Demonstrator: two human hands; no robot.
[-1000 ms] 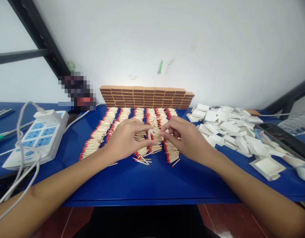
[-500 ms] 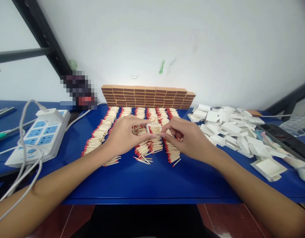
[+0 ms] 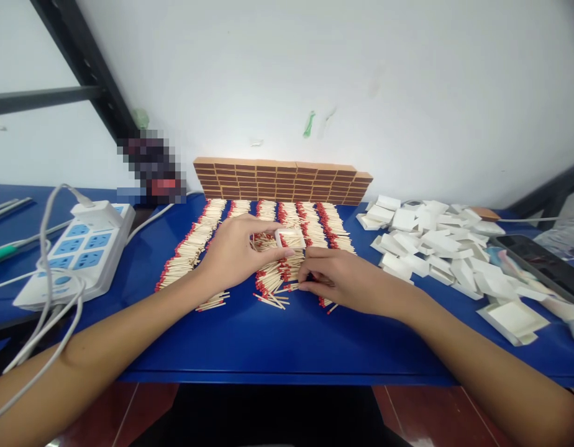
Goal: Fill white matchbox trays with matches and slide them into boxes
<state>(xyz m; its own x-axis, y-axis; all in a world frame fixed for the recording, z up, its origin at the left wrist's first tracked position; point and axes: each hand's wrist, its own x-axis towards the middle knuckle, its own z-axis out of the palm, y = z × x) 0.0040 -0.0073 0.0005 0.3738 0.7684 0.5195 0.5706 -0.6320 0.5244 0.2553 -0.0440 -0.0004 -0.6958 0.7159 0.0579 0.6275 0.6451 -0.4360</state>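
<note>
Your right hand (image 3: 327, 276) has dropped off the white tray (image 3: 278, 239); your left hand (image 3: 235, 248) now holds it alone.
Nearest: bare blue tabletop (image 3: 287, 347) from the front edge up to the match rows (image 3: 189, 247), open room between your forearms; cables (image 3: 45, 248) cross your left one, a likely snag. Right fingers bent, tips close together at the near part of the rows; cannot tell whether a match is pinched. Farther in, left fingers grip the tray's left end above the middle rows, matches lying in it; right end free, so I judge steadiness hangs on that one grip. Right of the rows, a narrow bare strip, then a loose tray pile (image 3: 440, 241). Beyond, stacked brown boxes (image 3: 282, 180) bound the far side, before the wall (image 3: 384, 81).
</note>
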